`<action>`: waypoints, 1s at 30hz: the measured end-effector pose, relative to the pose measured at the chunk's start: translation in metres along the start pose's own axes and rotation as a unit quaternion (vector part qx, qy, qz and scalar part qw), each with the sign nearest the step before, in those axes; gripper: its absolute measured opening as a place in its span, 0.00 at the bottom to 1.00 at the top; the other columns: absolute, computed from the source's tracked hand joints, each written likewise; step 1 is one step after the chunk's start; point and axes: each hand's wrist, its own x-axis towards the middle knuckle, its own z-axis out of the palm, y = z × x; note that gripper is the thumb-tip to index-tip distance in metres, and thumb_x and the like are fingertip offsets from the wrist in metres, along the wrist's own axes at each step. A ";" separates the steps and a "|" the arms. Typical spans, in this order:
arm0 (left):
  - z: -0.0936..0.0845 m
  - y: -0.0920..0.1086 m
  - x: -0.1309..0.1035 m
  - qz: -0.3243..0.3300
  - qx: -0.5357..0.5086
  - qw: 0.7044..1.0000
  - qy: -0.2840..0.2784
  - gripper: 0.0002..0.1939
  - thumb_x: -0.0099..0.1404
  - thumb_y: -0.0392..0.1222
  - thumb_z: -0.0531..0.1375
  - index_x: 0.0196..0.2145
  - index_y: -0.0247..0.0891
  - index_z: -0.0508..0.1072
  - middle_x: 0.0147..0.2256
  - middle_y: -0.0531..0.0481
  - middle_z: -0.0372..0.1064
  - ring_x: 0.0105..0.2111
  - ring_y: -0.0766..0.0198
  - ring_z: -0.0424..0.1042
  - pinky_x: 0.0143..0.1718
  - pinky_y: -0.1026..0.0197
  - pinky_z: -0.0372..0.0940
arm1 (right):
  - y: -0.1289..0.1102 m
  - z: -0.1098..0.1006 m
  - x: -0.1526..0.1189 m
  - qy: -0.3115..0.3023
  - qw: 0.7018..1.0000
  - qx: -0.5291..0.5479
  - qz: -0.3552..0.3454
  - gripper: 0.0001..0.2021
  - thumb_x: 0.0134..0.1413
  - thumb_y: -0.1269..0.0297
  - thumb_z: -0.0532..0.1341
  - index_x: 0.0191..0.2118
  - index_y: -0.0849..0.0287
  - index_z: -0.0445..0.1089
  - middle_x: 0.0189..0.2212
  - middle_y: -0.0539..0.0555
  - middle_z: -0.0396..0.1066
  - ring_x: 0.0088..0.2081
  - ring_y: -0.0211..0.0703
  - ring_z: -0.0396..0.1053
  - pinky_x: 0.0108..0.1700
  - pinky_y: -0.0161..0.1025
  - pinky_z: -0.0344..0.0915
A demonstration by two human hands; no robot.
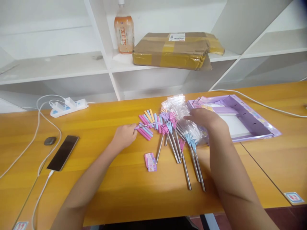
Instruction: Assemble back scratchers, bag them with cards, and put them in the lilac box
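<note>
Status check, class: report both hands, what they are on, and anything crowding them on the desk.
Left hand pinching a purple back scratcher. Right hand resting on clear bags. Scratcher pile, purple tray close by.

An orange-yellow wooden table (pixel 100 179) fills the lower view under even, soft light. At twelve o'clock, white shelving (pixel 105 60) lines the back, holding a taped cardboard parcel (pixel 175 49) and a bottle (pixel 124 30). At ten o'clock lies a white power strip (pixel 69 106).
</note>
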 end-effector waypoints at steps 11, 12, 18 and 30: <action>0.008 -0.006 0.000 -0.014 -0.041 0.999 0.027 0.14 0.81 0.43 0.49 0.53 0.39 0.72 0.48 0.41 0.82 0.41 0.52 0.82 0.35 0.57 0.64 | 0.000 0.024 0.022 0.006 1.000 -0.010 0.025 0.30 0.62 0.42 0.68 0.54 0.69 0.79 0.50 0.74 0.78 0.52 0.62 0.76 0.50 0.48 0.67; 0.009 -0.006 0.000 -0.016 -0.049 0.998 0.031 0.14 0.82 0.43 0.49 0.56 0.39 0.70 0.50 0.40 0.82 0.43 0.52 0.83 0.36 0.57 0.65 | 0.000 0.025 0.022 0.007 1.000 -0.009 0.027 0.30 0.63 0.43 0.68 0.54 0.69 0.79 0.50 0.74 0.79 0.52 0.62 0.76 0.50 0.48 0.67; 0.006 -0.004 0.000 -0.046 -0.065 0.996 0.025 0.19 0.83 0.45 0.49 0.65 0.35 0.63 0.46 0.36 0.82 0.44 0.47 0.84 0.38 0.55 0.68 | -0.006 0.025 0.020 0.037 0.998 0.003 0.051 0.29 0.66 0.46 0.64 0.58 0.69 0.78 0.50 0.76 0.79 0.52 0.63 0.77 0.52 0.50 0.69; 0.010 -0.011 0.000 0.027 -0.260 0.960 0.101 0.14 0.77 0.34 0.51 0.51 0.42 0.74 0.50 0.44 0.70 0.45 0.59 0.74 0.51 0.56 0.70 | 0.001 -0.018 -0.028 0.230 0.956 0.178 -0.035 0.07 0.68 0.62 0.61 0.45 0.56 0.75 0.42 0.61 0.81 0.44 0.55 0.77 0.45 0.48 0.69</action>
